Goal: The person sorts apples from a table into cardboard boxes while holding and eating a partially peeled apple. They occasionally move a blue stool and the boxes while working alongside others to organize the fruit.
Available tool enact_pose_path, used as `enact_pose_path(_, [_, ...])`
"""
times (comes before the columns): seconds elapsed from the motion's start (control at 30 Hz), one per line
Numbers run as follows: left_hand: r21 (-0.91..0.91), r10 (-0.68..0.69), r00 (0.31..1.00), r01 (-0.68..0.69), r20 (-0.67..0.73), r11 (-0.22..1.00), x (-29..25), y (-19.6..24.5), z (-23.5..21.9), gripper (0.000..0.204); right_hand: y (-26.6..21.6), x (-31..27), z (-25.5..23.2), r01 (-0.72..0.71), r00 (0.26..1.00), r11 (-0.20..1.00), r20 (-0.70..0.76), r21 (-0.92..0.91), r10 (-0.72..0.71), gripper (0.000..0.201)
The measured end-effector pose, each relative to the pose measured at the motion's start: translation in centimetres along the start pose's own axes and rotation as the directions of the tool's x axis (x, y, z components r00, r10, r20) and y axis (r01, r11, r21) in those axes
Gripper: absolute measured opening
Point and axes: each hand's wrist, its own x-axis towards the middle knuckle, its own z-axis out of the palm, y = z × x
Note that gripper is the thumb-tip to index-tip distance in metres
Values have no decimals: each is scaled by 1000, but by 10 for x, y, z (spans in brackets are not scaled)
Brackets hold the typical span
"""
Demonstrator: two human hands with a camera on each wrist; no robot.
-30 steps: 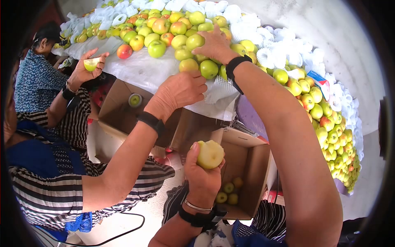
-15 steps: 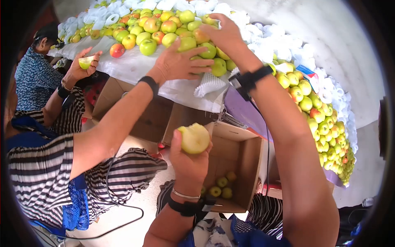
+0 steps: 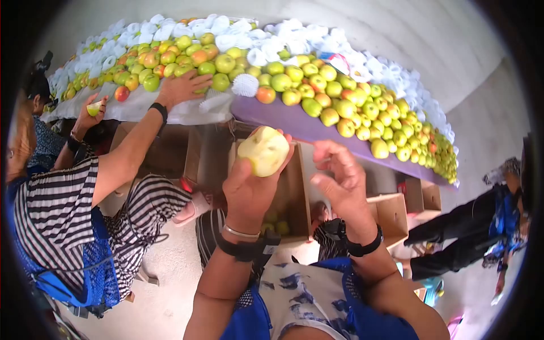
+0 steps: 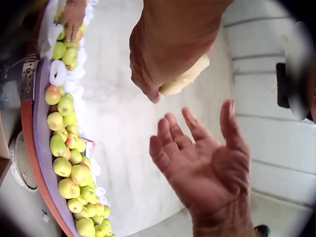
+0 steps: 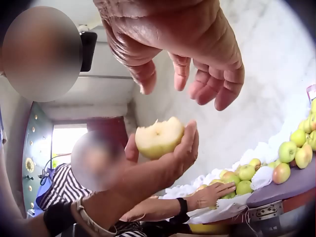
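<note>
My left hand (image 3: pixel 250 184) grips a pale, peeled and partly bitten apple (image 3: pixel 263 150) and holds it up in front of me. In the right wrist view the same apple (image 5: pixel 159 138) sits in the curled fingers of that left hand (image 5: pixel 185 150). My right hand (image 3: pixel 340 175) hovers just right of the apple with fingers loosely spread and nothing in it. The left wrist view shows the right hand's (image 4: pixel 207 158) bare palm below the left hand (image 4: pixel 168 44).
A long table with a purple edge (image 3: pixel 294 122) carries a heap of green and red apples (image 3: pixel 317 90) and white foam nets (image 3: pixel 245 85). Cardboard boxes (image 3: pixel 297 192) stand beneath. A person in stripes (image 3: pixel 56 209) reaches onto the heap. Someone stands at right (image 3: pixel 470 226).
My right hand has come back from the apple heap, empty, to beside the peeled apple. My left hand has lifted the apple higher. The head view has swung right along the table.
</note>
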Motion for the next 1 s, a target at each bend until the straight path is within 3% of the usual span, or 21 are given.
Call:
enact_pose_path(0.03, [117, 15, 1000, -14, -6, 993, -9, -9, 13, 66, -8, -11, -1, 79, 997, 996, 21, -36, -78, 54])
enact_pose_path(0.13, [419, 54, 999, -45, -8, 907, -33, -34, 46, 65, -21, -38, 1, 50, 999, 977, 29, -206, -45, 82])
enact_pose_path(0.23, [567, 74, 997, -49, -22, 823, -57, -55, 80, 65, -13, -57, -2, 83, 995, 988, -45, -130, -89, 80])
enact_pose_path(0.27, [594, 85, 996, -88, 33, 799, -63, -62, 84, 59, -15, -64, -5, 71, 995, 997, -62, -38, -73, 76])
enact_pose_path(0.37, [665, 24, 1000, -29, 16, 746, -75, -67, 90, 50, -26, -80, -17, 19, 999, 941, -36, 338, -8, 70])
enact_pose_path(0.4, [708, 28, 1000, -17, -3, 706, -76, -67, 89, 49, -28, -86, -25, -69, 997, 839, 60, 539, 43, 64])
enact_pose_path(0.47, [769, -71, 987, 159, -147, 620, -79, -62, 86, 50, -21, -96, -33, -269, 961, 550, 256, 791, 103, 61])
enact_pose_path(0.53, [894, 72, 977, 150, -198, 423, -81, -53, 57, 48, -21, -104, -32, -401, 915, 258, 398, 879, 63, 58])
enact_pose_path(0.57, [934, 144, 964, 168, -223, 316, -82, -49, 43, 48, -22, -105, -35, -412, 910, 231, 409, 881, 63, 60])
enact_pose_path(0.6, [928, 195, 957, 135, -213, 347, -83, -45, 41, 46, -23, -106, -38, -423, 906, 202, 419, 883, 64, 63])
enact_pose_path(0.7, [989, 220, 974, 77, -48, -123, -101, -34, 55, 38, -20, -114, -45, -438, 898, 199, 435, 877, 58, 64])
enact_pose_path(0.73, [996, 238, 971, 48, -30, -71, -102, -37, 52, 40, -18, -115, -46, -439, 897, 212, 438, 873, 55, 64])
enact_pose_path(0.8, [935, 156, 970, 129, -188, 330, -103, -38, 52, 51, -30, -123, -44, -282, 958, 511, 265, 812, 109, 65])
enact_pose_path(0.83, [741, 1, 948, 247, -317, 625, -103, -37, 57, 59, -35, -125, -43, -207, 978, 644, 174, 737, 116, 66])
enact_pose_path(0.87, [540, -172, 931, 329, -321, 775, -104, -36, 64, 65, -34, -126, -42, -151, 985, 756, 160, 636, 62, 67])
enact_pose_path(0.9, [309, -339, 886, 434, -315, 846, -106, -35, 73, 71, -32, -128, -43, -88, 988, 850, 153, 520, 9, 68])
enact_pose_path(0.97, [43, -596, 794, 604, -123, 796, -108, -41, 101, 77, -30, -128, -45, 45, 980, 949, 169, 311, -101, 72])
enact_pose_path(1.0, [48, -550, 804, 573, -229, 818, -110, -47, 101, 82, -31, -125, -47, 111, 969, 968, 190, 227, -156, 74])
